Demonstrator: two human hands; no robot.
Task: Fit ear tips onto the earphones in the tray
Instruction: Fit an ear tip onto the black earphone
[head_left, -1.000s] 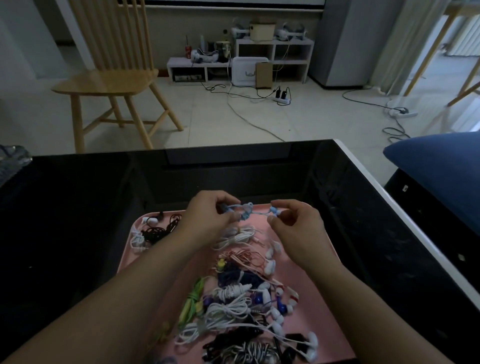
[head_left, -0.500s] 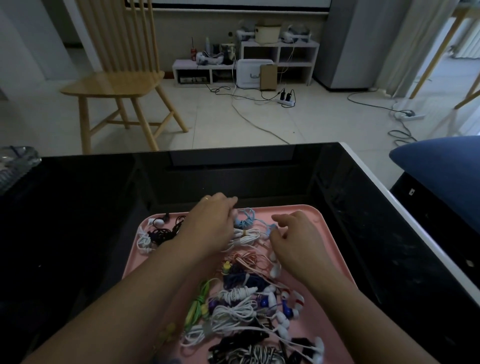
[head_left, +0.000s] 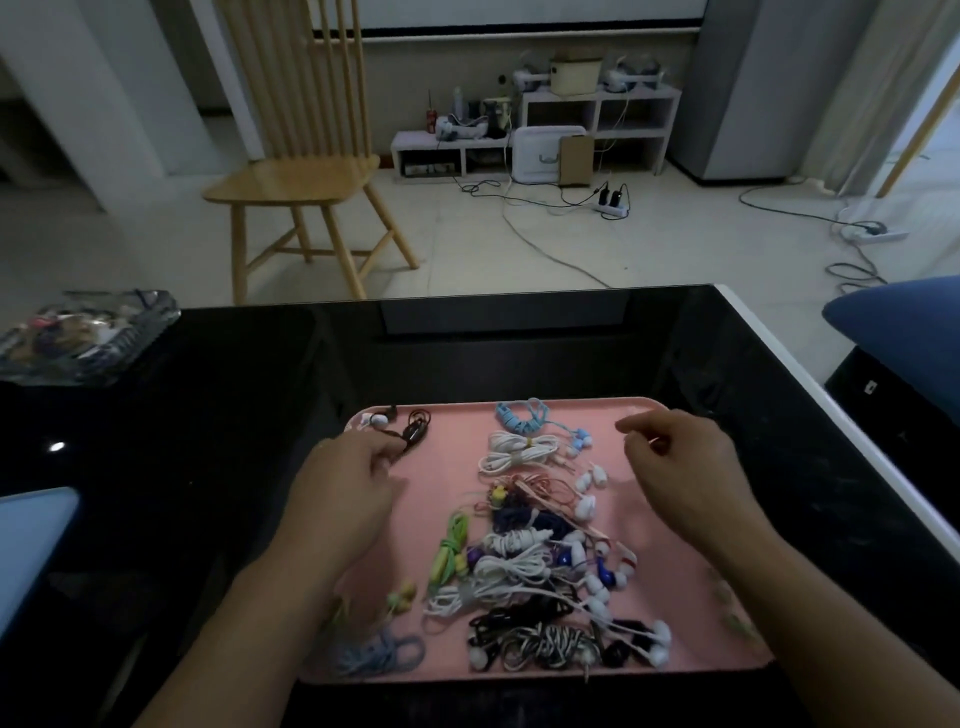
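A pink tray (head_left: 675, 639) lies on the black table and holds several coiled earphones in white, blue, green, pink and black. The light blue earphones (head_left: 523, 418) rest at the tray's far edge, free of both hands. My left hand (head_left: 348, 493) is over the tray's far left corner, its fingertips against the cable of the black earphones (head_left: 414, 430); a pinch cannot be made out. My right hand (head_left: 680, 462) hovers over the tray's far right part with loosely curled fingers and nothing in them.
A clear plastic bag (head_left: 83, 338) of small items sits at the table's far left. A light blue flat object (head_left: 31, 540) lies at the left edge. Beyond the table stand a wooden chair (head_left: 291, 176) and cables on the floor; a blue cushion (head_left: 904, 332) is on the right.
Both hands let go of the light blue earphones, which now lie at the tray's far edge. My left hand moved left to the black earphones; my right hand moved right.
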